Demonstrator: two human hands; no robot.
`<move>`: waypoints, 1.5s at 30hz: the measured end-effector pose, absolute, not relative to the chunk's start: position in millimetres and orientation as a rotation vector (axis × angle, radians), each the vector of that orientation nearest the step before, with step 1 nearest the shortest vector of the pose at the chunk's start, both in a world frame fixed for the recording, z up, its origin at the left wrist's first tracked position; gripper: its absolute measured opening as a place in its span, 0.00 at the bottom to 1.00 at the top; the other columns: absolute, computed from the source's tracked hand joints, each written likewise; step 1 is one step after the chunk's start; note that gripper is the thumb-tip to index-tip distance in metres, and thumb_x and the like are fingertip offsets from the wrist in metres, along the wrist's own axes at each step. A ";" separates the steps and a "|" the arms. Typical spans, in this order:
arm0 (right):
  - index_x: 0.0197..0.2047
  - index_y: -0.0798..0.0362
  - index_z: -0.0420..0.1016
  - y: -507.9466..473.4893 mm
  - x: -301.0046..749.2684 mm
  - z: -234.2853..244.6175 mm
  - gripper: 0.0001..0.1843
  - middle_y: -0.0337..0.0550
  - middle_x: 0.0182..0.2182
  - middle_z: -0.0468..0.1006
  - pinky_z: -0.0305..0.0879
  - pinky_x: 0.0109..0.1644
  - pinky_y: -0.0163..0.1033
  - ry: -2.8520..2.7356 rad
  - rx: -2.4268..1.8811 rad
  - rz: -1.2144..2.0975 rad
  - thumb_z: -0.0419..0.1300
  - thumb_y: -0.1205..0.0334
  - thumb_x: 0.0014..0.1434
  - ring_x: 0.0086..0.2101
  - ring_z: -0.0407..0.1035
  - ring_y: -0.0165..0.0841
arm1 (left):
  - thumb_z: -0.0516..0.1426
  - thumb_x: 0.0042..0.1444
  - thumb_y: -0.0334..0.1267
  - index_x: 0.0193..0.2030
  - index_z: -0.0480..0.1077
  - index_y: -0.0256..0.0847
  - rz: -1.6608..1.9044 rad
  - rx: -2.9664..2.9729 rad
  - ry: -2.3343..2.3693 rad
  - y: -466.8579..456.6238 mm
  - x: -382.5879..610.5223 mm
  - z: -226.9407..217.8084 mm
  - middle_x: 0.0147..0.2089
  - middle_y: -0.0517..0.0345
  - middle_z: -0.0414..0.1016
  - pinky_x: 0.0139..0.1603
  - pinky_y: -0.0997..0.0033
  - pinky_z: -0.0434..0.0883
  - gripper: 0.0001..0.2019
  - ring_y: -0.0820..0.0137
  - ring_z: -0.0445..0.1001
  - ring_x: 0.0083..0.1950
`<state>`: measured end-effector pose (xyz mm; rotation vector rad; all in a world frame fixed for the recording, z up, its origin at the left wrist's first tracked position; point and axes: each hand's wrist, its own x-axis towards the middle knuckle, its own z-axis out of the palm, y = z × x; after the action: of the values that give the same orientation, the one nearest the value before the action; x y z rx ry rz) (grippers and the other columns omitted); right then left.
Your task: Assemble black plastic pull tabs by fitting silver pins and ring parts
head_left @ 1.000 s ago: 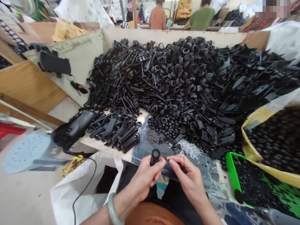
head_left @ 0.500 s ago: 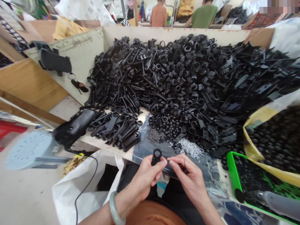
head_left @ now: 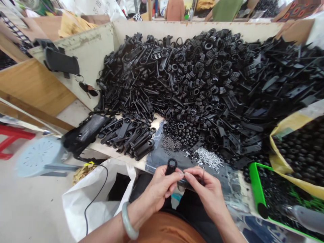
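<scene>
My left hand (head_left: 162,184) is closed round a black plastic handle with a ring-shaped end (head_left: 172,164), which sticks up above the fingers. Thumb and index finger of my right hand (head_left: 204,185) are pinched together, close to my left thumb tip. What they pinch is too small to make out. A thin pin-like piece (head_left: 204,171) shows at the right hand's other fingers, with something dark partly hidden below it. Just beyond the hands lie silver pins (head_left: 209,158), small dark screws (head_left: 170,144) and black balls (head_left: 187,135) on a dark mat (head_left: 177,160).
A large heap of black plastic parts (head_left: 177,74) fills the walled bench. Similar ring-ended handles (head_left: 131,138) lie in front on the left. To the right stand a green tray (head_left: 258,192) and a yellow-edged bag of black balls (head_left: 301,148). A white sack (head_left: 78,206) hangs below left.
The view has shifted slightly, so the bench appears a little higher and further right. Both hands remain close together, the ring-ended handle still in my left one.
</scene>
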<state>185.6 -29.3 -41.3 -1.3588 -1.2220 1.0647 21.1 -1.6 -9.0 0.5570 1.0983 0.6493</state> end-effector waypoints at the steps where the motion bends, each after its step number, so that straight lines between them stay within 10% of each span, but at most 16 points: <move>1: 0.35 0.50 0.85 -29.5 186.2 -40.2 0.08 0.41 0.29 0.81 0.68 0.28 0.32 -1.261 -1.338 1.029 0.68 0.55 0.62 0.27 0.73 0.31 | 0.69 0.45 0.49 0.34 0.71 0.37 0.651 0.537 1.094 -1.3 21.6 -9.3 0.16 0.72 0.57 0.16 0.78 0.41 0.19 0.82 0.48 0.17; 25: 0.44 0.49 0.80 -35.5 190.6 -36.9 0.05 0.36 0.29 0.74 0.61 0.21 0.31 -1.599 -1.378 0.613 0.62 0.66 0.66 0.20 0.61 0.25 | 0.60 0.47 0.41 0.44 0.71 0.37 0.567 0.397 0.968 -7.7 18.7 -5.2 0.21 0.64 0.69 0.21 0.76 0.52 0.17 0.77 0.59 0.19; 45: 0.46 0.55 0.77 -22.1 197.7 -26.3 0.06 0.42 0.34 0.82 0.69 0.35 0.33 -2.146 -1.183 0.139 0.58 0.66 0.71 0.30 0.78 0.30 | 0.54 0.44 0.34 0.38 0.66 0.40 0.503 0.654 1.011 -6.4 16.5 1.4 0.31 0.62 0.69 0.31 0.73 0.58 0.11 0.75 0.63 0.28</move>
<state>197.7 -22.1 -26.3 -1.1827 -2.1460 0.1390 16.5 -6.4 1.4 0.6538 1.0113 0.5033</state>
